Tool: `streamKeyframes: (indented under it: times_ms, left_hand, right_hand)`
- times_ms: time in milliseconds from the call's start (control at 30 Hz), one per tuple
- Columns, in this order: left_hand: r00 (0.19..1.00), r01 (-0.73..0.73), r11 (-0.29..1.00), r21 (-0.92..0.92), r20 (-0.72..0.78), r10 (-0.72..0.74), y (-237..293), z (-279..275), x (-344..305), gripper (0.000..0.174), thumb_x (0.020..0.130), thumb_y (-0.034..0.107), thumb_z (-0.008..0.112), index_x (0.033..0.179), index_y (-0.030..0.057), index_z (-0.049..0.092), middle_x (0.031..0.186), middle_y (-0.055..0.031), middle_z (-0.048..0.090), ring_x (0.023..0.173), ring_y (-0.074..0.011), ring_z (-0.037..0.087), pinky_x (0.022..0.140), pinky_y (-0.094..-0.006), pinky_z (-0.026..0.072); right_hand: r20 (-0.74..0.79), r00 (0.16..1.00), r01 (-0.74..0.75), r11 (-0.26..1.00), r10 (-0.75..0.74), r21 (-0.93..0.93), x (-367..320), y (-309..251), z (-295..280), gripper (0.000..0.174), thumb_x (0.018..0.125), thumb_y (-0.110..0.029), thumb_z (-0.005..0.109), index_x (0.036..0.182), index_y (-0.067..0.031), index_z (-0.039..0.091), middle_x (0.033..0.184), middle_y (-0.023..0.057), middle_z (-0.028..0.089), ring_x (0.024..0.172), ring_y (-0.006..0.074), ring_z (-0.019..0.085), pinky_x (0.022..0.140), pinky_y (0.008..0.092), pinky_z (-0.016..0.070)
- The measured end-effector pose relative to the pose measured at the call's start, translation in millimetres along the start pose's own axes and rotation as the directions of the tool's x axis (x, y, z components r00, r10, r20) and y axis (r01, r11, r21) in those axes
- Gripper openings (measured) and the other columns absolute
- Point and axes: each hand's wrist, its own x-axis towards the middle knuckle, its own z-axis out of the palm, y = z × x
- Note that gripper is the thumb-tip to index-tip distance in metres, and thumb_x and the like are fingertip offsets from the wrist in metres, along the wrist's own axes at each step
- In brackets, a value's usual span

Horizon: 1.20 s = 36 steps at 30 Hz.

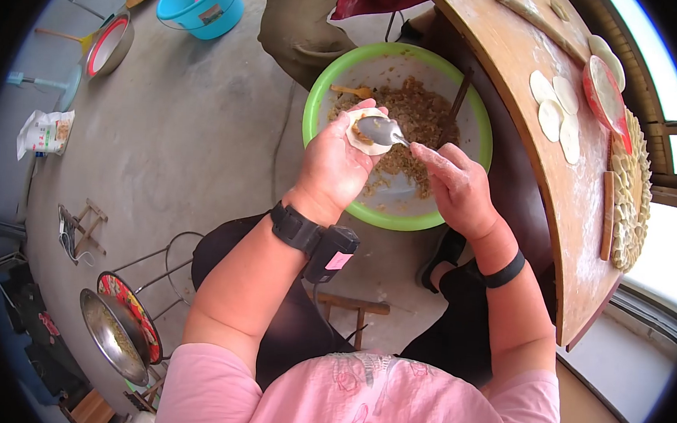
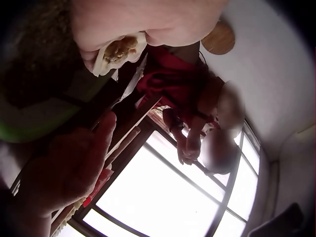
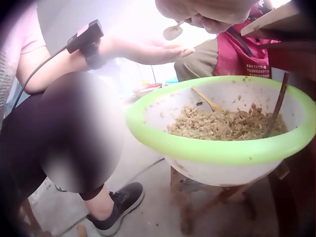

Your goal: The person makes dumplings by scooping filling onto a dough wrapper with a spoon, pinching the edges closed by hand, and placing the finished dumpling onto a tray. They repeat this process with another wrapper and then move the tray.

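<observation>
My left hand (image 1: 330, 164) cups a round dumpling wrapper (image 1: 373, 147), palm up, above the near left part of a large green-rimmed bowl (image 1: 312, 111). A dab of brown filling (image 2: 120, 49) sits in the wrapper, whose edges bend up in the left wrist view. My right hand (image 1: 464, 188) grips a metal spoon (image 1: 376, 129) by its handle, with the spoon's bowl over the wrapper and filling. Inside the large bowl lies a mass of minced filling (image 1: 418, 112). A yellowish spoon (image 3: 207, 98) and a dark stick (image 3: 277, 103) stand in it.
To the right, a floured wooden table (image 1: 529, 130) bears several flat wrappers (image 1: 549, 120), a rolling pin (image 1: 540, 26), a red-rimmed dish (image 1: 605, 92) and rows of shaped dumplings (image 1: 630, 198). Another person in a red apron (image 3: 242, 54) is across the bowl. A blue bucket (image 1: 200, 9) stands on the floor.
</observation>
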Motion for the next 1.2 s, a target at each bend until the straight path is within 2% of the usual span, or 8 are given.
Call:
streamKeyframes:
  times_ms: [367,467,600,733,833,933,1033,1200]
  left_hand:
    - [1.000,-0.025,1.000,-0.019,0.008,0.025,-0.2,-2.8,0.6,0.045,0.110,0.028,0.025,0.137,-0.0006,0.047,0.136,-0.0202,0.055,0.125,-0.0363,0.055,0.107,-0.0458,0.0469]
    - [0.998,-0.057,0.998,-0.015,-0.040,0.056,0.2,-4.1,3.4,0.046,0.109,0.027,0.025,0.137,-0.0017,0.047,0.135,-0.0207,0.056,0.127,-0.0353,0.054,0.108,-0.0454,0.0459]
    - [0.999,-0.024,0.999,-0.030,-0.035,0.022,2.6,1.6,1.9,0.045,0.107,0.024,0.029,0.137,-0.0058,0.046,0.137,-0.0213,0.056,0.128,-0.0328,0.054,0.110,-0.0438,0.0447]
    - [0.994,0.024,1.000,-0.009,0.111,-0.023,0.2,3.9,-2.7,0.044,0.104,0.019,0.035,0.136,-0.0094,0.046,0.138,-0.0213,0.056,0.127,-0.0315,0.056,0.110,-0.0408,0.0446]
    - [0.986,0.032,0.999,0.032,0.162,-0.037,-2.2,2.4,-3.0,0.041,0.103,0.016,0.037,0.135,-0.0078,0.048,0.137,-0.0206,0.057,0.127,-0.0303,0.056,0.110,-0.0389,0.0451]
    - [0.981,0.070,0.996,0.051,0.175,-0.078,-3.3,-0.1,-3.1,0.037,0.102,0.013,0.041,0.133,-0.0043,0.052,0.136,-0.0195,0.058,0.126,-0.0280,0.057,0.109,-0.0379,0.0457]
    - [0.966,0.090,0.990,0.105,0.232,-0.112,-6.3,1.5,-5.5,0.034,0.102,0.011,0.044,0.133,-0.0009,0.053,0.136,-0.0185,0.058,0.124,-0.0257,0.058,0.108,-0.0373,0.0463]
    - [0.978,0.082,0.957,0.279,0.160,-0.131,-14.7,10.4,-13.2,0.031,0.103,0.008,0.045,0.132,0.0003,0.054,0.127,-0.0119,0.062,0.117,-0.0198,0.060,0.107,-0.0366,0.0460]
  right_hand:
    - [0.011,0.998,-0.070,0.996,0.069,0.061,0.0,3.8,5.1,0.044,0.082,0.005,0.061,0.121,-0.0131,0.069,0.081,0.0109,0.056,0.071,0.0313,0.061,0.064,0.0399,0.0514]
    - [-0.173,0.978,-0.110,0.993,0.114,0.032,1.9,15.4,0.1,0.040,0.083,0.003,0.059,0.119,-0.0127,0.070,0.080,0.0110,0.057,0.072,0.0313,0.062,0.064,0.0396,0.0521]
    - [0.105,0.946,-0.226,0.857,0.306,-0.463,-7.5,52.4,13.1,0.035,0.090,-0.004,0.055,0.121,-0.0135,0.068,0.092,0.0111,0.062,0.083,0.0322,0.066,0.070,0.0419,0.0547]
    - [0.302,0.845,-0.206,0.791,0.440,-0.577,-22.5,87.0,48.3,0.035,0.087,-0.008,0.061,0.121,-0.0132,0.067,0.102,0.0116,0.062,0.095,0.0328,0.064,0.079,0.0437,0.0538]
    - [0.002,0.993,-0.114,0.935,0.122,-0.336,-6.5,67.4,36.3,0.032,0.082,-0.011,0.070,0.114,-0.0123,0.069,0.101,0.0091,0.063,0.095,0.0312,0.063,0.078,0.0431,0.0533]
    - [-0.180,0.980,0.058,0.987,-0.086,-0.153,15.8,18.6,9.3,0.034,0.073,-0.009,0.078,0.106,-0.0121,0.069,0.100,0.0065,0.063,0.092,0.0291,0.061,0.077,0.0411,0.0527]
    - [-0.203,0.963,0.161,0.983,-0.177,-0.093,19.1,-3.4,8.4,0.031,0.069,-0.006,0.079,0.098,-0.0115,0.069,0.100,0.0058,0.063,0.089,0.0284,0.060,0.076,0.0389,0.0523]
    - [-0.197,0.962,0.194,0.981,-0.187,0.019,19.8,2.7,10.5,0.023,0.072,-0.002,0.076,0.092,-0.0091,0.069,0.095,0.0079,0.064,0.088,0.0289,0.061,0.075,0.0369,0.0521]
